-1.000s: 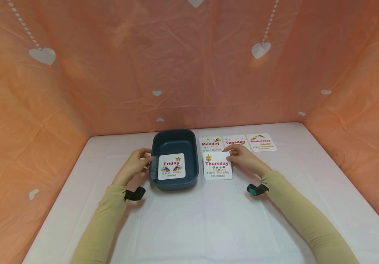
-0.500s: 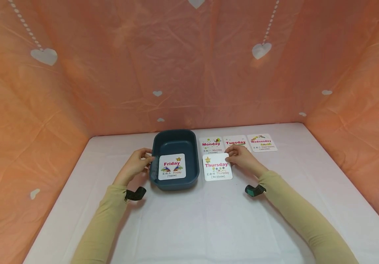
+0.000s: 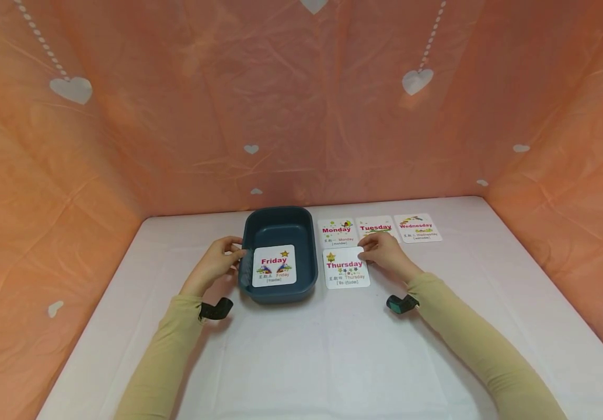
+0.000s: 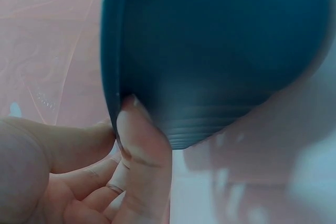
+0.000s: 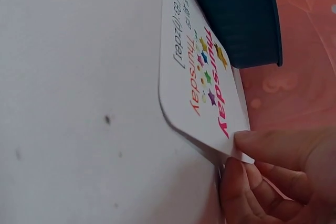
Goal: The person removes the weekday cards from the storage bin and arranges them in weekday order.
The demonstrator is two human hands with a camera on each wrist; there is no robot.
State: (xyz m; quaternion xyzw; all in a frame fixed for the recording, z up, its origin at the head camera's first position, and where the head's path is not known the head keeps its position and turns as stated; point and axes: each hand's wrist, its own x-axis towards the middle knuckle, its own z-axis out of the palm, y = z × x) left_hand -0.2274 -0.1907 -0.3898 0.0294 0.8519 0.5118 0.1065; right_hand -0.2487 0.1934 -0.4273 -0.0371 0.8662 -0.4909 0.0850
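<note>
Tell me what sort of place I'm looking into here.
Probably a small booth set up for tabletop recording. Orange heart-patterned sheeting rises around the white table on three sides, a dark device sits at each wrist, and the table holds a blue bin and weekday cards.

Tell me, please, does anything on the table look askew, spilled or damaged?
Nothing looks spilled or damaged. Only the Thursday card is not flat: the right wrist view shows one corner raised off the table, but the right hand pinches it there, so this is hardly odd.
</note>
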